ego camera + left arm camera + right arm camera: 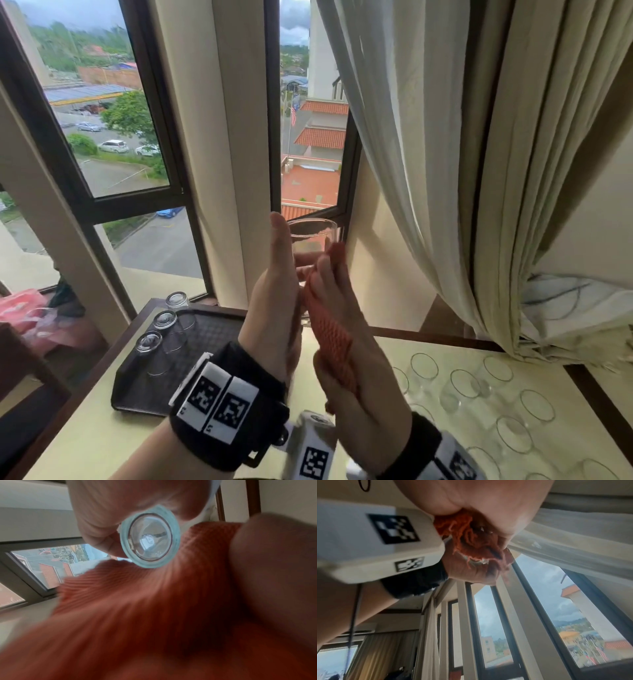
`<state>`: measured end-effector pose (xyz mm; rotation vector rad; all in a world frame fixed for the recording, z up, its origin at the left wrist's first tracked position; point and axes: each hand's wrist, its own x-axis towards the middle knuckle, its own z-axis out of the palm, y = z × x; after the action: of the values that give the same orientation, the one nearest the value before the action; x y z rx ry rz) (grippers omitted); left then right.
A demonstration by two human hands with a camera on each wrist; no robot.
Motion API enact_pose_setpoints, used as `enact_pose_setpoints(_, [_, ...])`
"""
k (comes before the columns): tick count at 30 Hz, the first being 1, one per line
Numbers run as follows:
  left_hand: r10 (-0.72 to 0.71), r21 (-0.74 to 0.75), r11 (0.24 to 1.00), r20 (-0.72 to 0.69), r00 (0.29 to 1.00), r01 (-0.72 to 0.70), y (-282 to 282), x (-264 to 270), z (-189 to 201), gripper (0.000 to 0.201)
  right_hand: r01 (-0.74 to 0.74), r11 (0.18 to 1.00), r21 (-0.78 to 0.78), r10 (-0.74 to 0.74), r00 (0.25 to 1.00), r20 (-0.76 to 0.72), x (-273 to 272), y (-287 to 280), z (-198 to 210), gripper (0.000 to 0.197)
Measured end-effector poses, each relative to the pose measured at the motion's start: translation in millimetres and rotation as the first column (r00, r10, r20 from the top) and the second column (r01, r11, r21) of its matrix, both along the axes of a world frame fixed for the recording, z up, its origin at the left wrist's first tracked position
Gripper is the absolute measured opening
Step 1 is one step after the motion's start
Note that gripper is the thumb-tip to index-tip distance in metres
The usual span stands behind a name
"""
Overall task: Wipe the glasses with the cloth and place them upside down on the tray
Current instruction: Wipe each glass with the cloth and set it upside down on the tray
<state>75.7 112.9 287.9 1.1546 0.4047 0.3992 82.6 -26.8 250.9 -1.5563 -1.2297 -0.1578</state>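
Head view: left hand [274, 305] holds the glass [313, 236] up toward the window, probably so the daylight shows smears, while the right hand [346, 346] presses the orange cloth [334, 335] against its side. Three wiped glasses [164, 322] already sit upside down on the dark tray [205, 346]; the unwiped ones [479, 387] wait mouth-up on the surface, right side.

Left wrist view: fingers [102, 520] curl round the glass, base facing the camera, cloth bunched just below.

Right wrist view: fingers [488, 507] pinch the frayed cloth. No readable writing anywhere, only square tracking markers on the wristbands.
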Motion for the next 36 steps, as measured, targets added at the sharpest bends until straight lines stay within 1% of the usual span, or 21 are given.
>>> enact_pose_setpoints(1, [0.036, 0.036, 0.999, -0.039, 0.999, -0.035, 4.2, 0.5, -0.1, 0.102, -0.013, 1.0, -0.004, 0.013, 1.0, 0.004, -1.0, -3.3, -10.1, 0.059])
enact_pose_setpoints(3, [0.078, 0.083, 0.994, -0.043, 0.996, -0.075, 7.8, 0.2, -1.3, 0.102, -0.026, 1.0, -0.004, 0.026, 0.998, -0.054, -0.3, -7.9, -26.6, 0.061])
enact_pose_setpoints(5, [0.104, 0.09, 0.991, -0.023, 0.994, -0.101, 6.8, -0.4, -3.8, 0.114, -0.032, 0.999, -0.016, 0.028, 0.977, -0.211, 0.9, -5.8, -29.2, 0.064])
enact_pose_setpoints(6, [0.11, 0.078, 0.991, -0.01, 0.994, -0.109, 5.4, -0.9, -4.4, 0.118, -0.021, 1.0, -0.003, 0.019, 0.948, -0.317, 1.8, -3.1, -25.0, 0.061])
enact_pose_setpoints(7, [0.109, 0.058, 0.992, 0.002, 0.994, -0.109, 3.4, -1.0, -5.3, 0.116, 0.009, 1.0, 0.022, 0.001, 0.913, -0.408, 4.8, -0.9, -19.7, 0.058])
enact_pose_setpoints(9, [0.079, 0.019, 0.997, 0.036, 0.996, -0.079, -5.2, -1.6, -4.2, 0.094, 0.073, 0.996, 0.046, -0.039, 0.859, -0.511, 17.2, 2.9, -7.3, 0.058])
enact_pose_setpoints(11, [0.039, 0.009, 0.999, 0.06, 0.997, -0.039, -16.0, -1.4, -2.5, 0.073, 0.107, 0.99, 0.089, -0.051, 0.875, -0.481, 27.4, 6.7, 8.1, 0.06])
enact_pose_setpoints(12, [0.026, 0.011, 1.0, 0.068, 0.997, -0.027, -20.4, -0.4, -2.4, 0.071, 0.107, 0.987, 0.117, -0.046, 0.898, -0.437, 30.3, 8.7, 13.3, 0.058])
enact_pose_setpoints(14, [0.015, 0.003, 1.0, 0.082, 0.996, -0.015, -22.0, 0.9, -4.9, 0.077, 0.092, 0.989, 0.113, -0.048, 0.937, -0.347, 26.9, 12.1, 20.7, 0.057])
enact_pose_setpoints(16, [-0.019, -0.026, 0.999, 0.091, 0.996, 0.021, -14.9, 2.0, -7.2, 0.085, 0.064, 0.994, 0.085, -0.044, 0.973, -0.225, 14.9, 13.5, 21.3, 0.064])
enact_pose_setpoints(19, [0.019, -0.04, 0.999, 0.026, 0.999, -0.017, 1.2, -2.0, -1.4, 0.083, 0.024, 1.0, 0.013, -0.025, 1.0, 0.007, 4.8, 6.7, -3.2, 0.061])
enact_pose_setpoints(20, [0.044, -0.034, 0.998, 0.01, 0.999, -0.044, 5.6, -2.3, -0.8, 0.081, 0.027, 1.0, -0.001, -0.027, 0.999, 0.041, 5.5, 3.9, -14.5, 0.06])
enact_pose_setpoints(22, [0.056, -0.015, 0.998, 0.004, 0.998, -0.056, 11.5, -0.5, -4.9, 0.08, 0.028, 1.0, -0.013, -0.029, 0.999, -0.019, 6.9, 2.9, -23.5, 0.062])
enact_pose_setpoints(25, [0.038, -0.008, 0.999, 0.03, 0.999, -0.038, 4.9, 0.3, -9.2, 0.085, 0.07, 0.998, -0.006, -0.068, 0.947, -0.313, 16.4, 8.8, -10.0, 0.063])
enact_pose_setpoints(27, [0.023, -0.008, 1.0, 0.058, 0.998, -0.023, -2.2, 1.8, -11.9, 0.091, 0.067, 0.996, 0.064, -0.031, 0.893, -0.449, 27.5, 16.1, 6.9, 0.059])
enact_pose_setpoints(28, [0.022, -0.006, 1.0, 0.07, 0.997, -0.022, -4.4, 3.2, -13.4, 0.093, 0.068, 0.992, 0.11, -0.01, 0.888, -0.459, 30.3, 19.5, 15.1, 0.058])
enact_pose_setpoints(30, [0.012, -0.008, 1.0, 0.093, 0.996, -0.011, -4.5, 7.1, -15.8, 0.091, 0.018, 0.99, 0.142, 0.038, 0.923, -0.383, 26.3, 21.9, 25.1, 0.058])
enact_pose_setpoints(32, [-0.006, -0.037, 0.999, 0.101, 0.995, 0.01, 0.6, 6.8, -14.1, 0.086, -0.044, 0.996, 0.077, 0.066, 0.946, -0.316, 12.3, 20.9, 27.1, 0.06])
enact_pose_setpoints(33, [-0.003, -0.062, 0.998, 0.079, 0.997, 0.008, 4.4, 5.6, -11.6, 0.084, -0.073, 0.996, 0.048, 0.083, 0.962, -0.26, 5.9, 18.2, 23.6, 0.06])
enact_pose_setpoints(35, [0.026, -0.069, 0.997, 0.04, 0.999, -0.023, 11.4, 0.6, -4.9, 0.082, -0.102, 0.995, 0.023, 0.104, 0.992, -0.077, 0.4, 9.3, 8.7, 0.063])
enact_pose_setpoints(36, [0.035, -0.048, 0.998, 0.035, 0.999, -0.033, 15.2, -0.6, -3.7, 0.08, -0.097, 0.995, 0.019, 0.098, 0.994, -0.051, 2.5, 5.2, -0.6, 0.063])
